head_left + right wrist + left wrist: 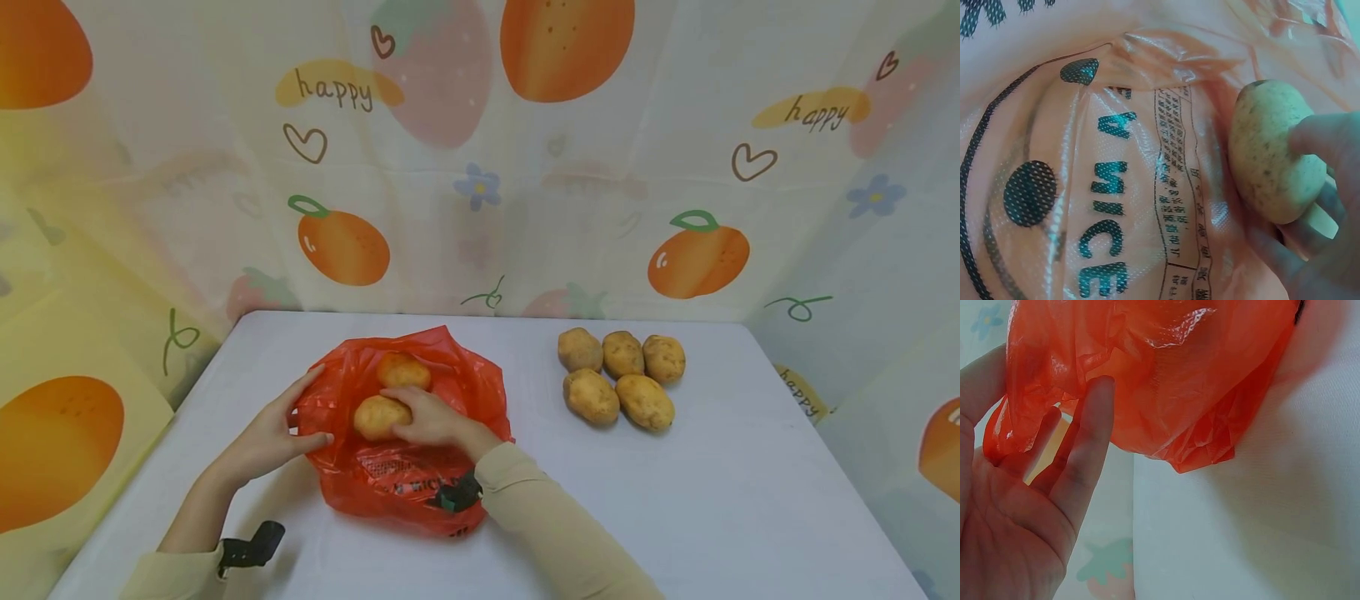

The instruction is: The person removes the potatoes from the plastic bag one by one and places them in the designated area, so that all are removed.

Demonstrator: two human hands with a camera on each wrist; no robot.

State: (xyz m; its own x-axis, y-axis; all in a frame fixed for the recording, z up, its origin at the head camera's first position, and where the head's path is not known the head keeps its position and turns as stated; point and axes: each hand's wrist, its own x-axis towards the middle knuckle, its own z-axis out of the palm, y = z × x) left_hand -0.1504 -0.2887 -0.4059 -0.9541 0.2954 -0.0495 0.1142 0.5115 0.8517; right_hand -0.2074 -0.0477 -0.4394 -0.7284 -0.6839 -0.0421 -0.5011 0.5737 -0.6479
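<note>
A red plastic bag (420, 487) with dark print lies mouth-up on the table. Two potatoes are in its opening. My right hand (431, 417) grips the nearer potato (380, 417), with the thumb on one side and fingers round the other; the right wrist view shows this potato (1272, 150) against the bag. Just behind it is another potato (403, 371), untouched as far as I see. At the bag's left side my left hand (270, 433) touches the plastic with thumb and fingers spread wide apart. Some left fingertips are hidden by the folds (1054, 356).
To the right of the bag, several potatoes (621, 354) sit in a close group near the back of the white table (720, 475). A curtain (480, 250) printed with fruit hangs behind and at both sides. Black wrist cameras (253, 546) are strapped on.
</note>
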